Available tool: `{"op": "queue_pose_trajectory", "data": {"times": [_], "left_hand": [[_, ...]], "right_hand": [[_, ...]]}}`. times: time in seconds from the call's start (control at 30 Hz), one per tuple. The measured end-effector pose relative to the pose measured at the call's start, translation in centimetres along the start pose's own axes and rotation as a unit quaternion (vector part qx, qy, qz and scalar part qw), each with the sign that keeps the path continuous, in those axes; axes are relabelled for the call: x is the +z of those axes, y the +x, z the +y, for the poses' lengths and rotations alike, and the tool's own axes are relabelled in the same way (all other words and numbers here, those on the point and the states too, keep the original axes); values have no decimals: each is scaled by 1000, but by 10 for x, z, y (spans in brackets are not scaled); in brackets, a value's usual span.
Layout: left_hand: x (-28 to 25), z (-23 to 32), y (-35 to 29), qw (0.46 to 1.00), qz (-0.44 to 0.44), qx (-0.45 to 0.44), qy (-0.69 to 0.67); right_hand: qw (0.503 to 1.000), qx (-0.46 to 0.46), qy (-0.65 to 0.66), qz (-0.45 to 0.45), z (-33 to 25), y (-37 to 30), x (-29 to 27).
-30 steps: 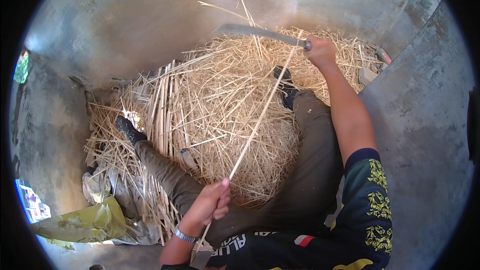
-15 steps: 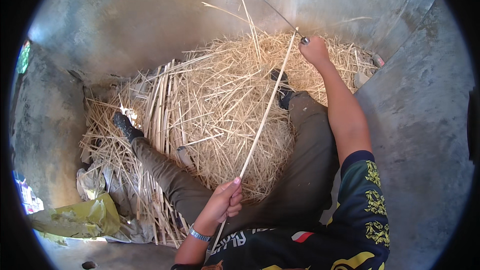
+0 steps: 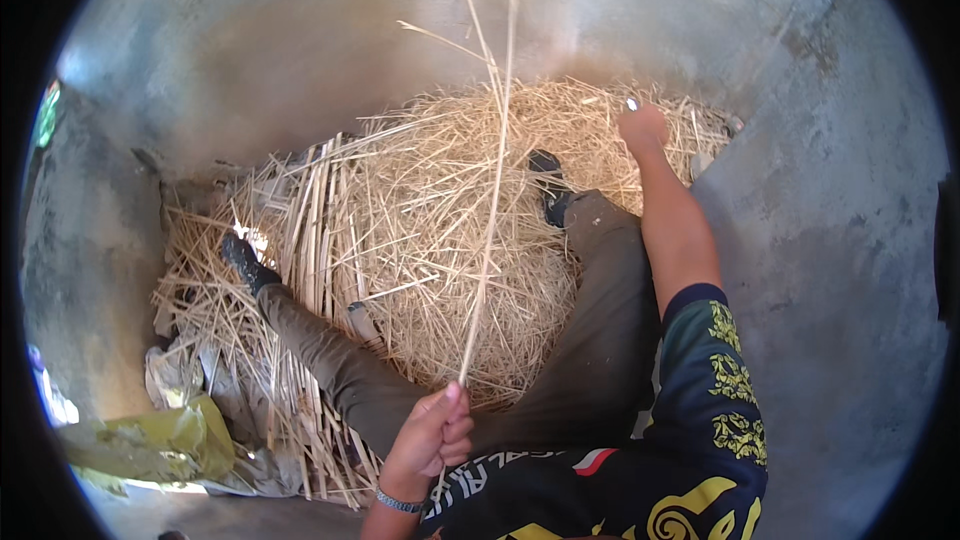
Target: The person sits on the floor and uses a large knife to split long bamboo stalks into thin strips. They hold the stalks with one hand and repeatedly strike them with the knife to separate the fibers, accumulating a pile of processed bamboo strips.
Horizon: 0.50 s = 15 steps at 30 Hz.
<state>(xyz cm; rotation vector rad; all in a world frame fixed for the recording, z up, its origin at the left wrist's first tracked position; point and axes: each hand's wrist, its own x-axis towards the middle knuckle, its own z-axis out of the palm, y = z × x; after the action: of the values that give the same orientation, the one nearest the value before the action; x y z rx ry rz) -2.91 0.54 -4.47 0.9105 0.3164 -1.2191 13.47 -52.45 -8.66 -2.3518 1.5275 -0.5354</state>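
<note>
My left hand point(image 3: 432, 430), with a metal watch on its wrist, is closed around the lower part of a long, thin bamboo strip point(image 3: 490, 230). The strip slants up and away from me, its far end blurred against the wall. Out at the far right, my right hand point(image 3: 643, 128) is a fist around a knife; only a bright bit of the knife point(image 3: 632, 104) shows at the top of the fist, and its blade cannot be made out. That fist is over the far right of the shavings, apart from the strip.
A heap of pale shavings point(image 3: 440, 200) lies between my outstretched legs. Several split strips point(image 3: 318, 210) lie along its left side. A yellow sack point(image 3: 160, 440) is at the lower left. Grey walls point(image 3: 800, 270) stand close at the right and beyond the heap.
My right hand has moved slightly down and the knife has turned, so its long blade no longer shows. The strip's far end has swung left, away from the right hand.
</note>
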Motion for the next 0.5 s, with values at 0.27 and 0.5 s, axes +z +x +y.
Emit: {"op": "queue_pose_trajectory", "data": {"times": [0.27,0.5], "left_hand": [[-17,4,44,991,0,121,62],[4,37,68,971,38,215,99]], "right_hand": [[964,-63,259,0,-19,-13,-10],[934,-259,246,-28,-88,-95,-44]]}}
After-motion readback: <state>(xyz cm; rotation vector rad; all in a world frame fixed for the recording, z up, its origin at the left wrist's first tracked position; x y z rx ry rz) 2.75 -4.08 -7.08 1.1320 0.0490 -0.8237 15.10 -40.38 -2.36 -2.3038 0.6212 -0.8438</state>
